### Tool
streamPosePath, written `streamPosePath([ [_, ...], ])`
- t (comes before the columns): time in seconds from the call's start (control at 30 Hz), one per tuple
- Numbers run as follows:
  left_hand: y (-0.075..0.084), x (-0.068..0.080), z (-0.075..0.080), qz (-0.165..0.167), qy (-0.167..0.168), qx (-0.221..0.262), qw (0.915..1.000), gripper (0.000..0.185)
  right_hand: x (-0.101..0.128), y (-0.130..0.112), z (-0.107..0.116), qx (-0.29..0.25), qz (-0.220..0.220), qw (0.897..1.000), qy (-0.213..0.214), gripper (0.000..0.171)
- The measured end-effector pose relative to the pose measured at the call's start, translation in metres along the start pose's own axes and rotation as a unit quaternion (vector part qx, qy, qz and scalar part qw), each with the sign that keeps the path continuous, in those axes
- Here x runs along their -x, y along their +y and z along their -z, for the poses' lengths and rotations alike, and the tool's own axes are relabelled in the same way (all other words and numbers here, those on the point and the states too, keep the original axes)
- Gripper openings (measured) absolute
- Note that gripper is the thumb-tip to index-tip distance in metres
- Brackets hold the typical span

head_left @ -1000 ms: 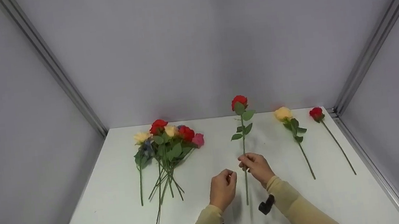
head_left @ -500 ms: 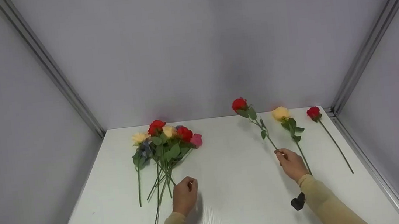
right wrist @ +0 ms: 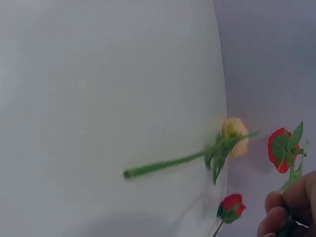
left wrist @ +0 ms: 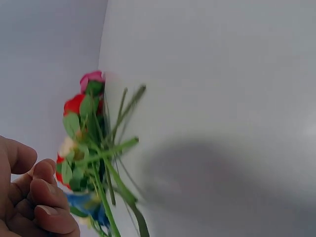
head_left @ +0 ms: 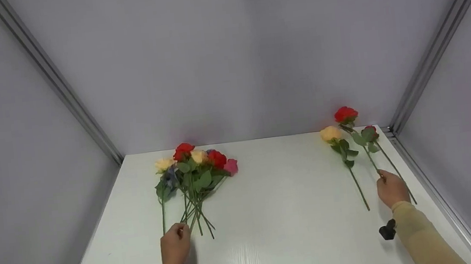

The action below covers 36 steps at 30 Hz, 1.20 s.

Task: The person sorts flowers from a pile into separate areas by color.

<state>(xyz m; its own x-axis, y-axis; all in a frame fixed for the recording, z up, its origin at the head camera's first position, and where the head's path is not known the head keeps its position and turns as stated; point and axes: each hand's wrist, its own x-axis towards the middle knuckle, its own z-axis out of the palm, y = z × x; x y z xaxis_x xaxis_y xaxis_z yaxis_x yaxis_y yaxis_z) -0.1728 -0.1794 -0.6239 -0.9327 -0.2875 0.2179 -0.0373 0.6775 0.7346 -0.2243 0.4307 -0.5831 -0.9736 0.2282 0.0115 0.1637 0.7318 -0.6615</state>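
My right hand (head_left: 392, 188) pinches the green stem of a red rose (head_left: 346, 114), bloom pointing away from me and raised above the table at the right. Its leaves partly cover a second red rose (right wrist: 231, 207) lying on the table. To the left of that hand lies a pale yellow rose (head_left: 331, 133). My left hand (head_left: 175, 246) is over the stem ends of a mixed flower bunch (head_left: 197, 164) at the left. In the left wrist view its fingers (left wrist: 49, 192) are loosely curled, thumb apart, with nothing visible between them. Red, yellow, pink and blue blooms make up the bunch.
The white table (head_left: 268, 198) meets a grey back wall (head_left: 228, 62) just behind the blooms. Grey side panels with metal corner rails (head_left: 444, 35) stand left and right. Bare tabletop stretches between the bunch and the single roses.
My right hand has carried the red rose from the middle to the far right, past the yellow rose. The left hand has moved left, away from the middle to the bunch's stems.
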Motion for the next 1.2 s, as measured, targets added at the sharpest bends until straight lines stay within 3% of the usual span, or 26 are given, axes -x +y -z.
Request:
streamPosePath([
  [0.23, -0.019, 0.000, 0.019, 0.049, 0.002, -0.019, 0.9986, 0.019, -0.006, 0.039, 0.018, 0.026, -0.036, 0.998, 0.033, 0.045],
  [0.53, -0.028, -0.001, 0.025, 0.059, 0.015, -0.018, 0.9980, 0.019, -0.011, 0.071, 0.024, 0.055, -0.076, 0.995, 0.039, 0.042],
  [0.73, -0.028, 0.002, 0.025, 0.089, 0.000, -0.013, 0.9959, 0.020, -0.004, 0.077, 0.018, 0.055, -0.115, 0.990, 0.055, 0.043],
  [0.9, -0.032, 0.004, 0.023, 0.094, 0.001, -0.023, 0.9953, 0.019, 0.000, 0.079, 0.013, 0.034, -0.149, 0.986, 0.062, 0.051],
  [1.2, -0.031, 0.003, 0.022, 0.096, 0.000, -0.019, 0.9952, 0.021, -0.003, 0.083, 0.014, 0.061, -0.151, 0.986, 0.044, 0.048],
])
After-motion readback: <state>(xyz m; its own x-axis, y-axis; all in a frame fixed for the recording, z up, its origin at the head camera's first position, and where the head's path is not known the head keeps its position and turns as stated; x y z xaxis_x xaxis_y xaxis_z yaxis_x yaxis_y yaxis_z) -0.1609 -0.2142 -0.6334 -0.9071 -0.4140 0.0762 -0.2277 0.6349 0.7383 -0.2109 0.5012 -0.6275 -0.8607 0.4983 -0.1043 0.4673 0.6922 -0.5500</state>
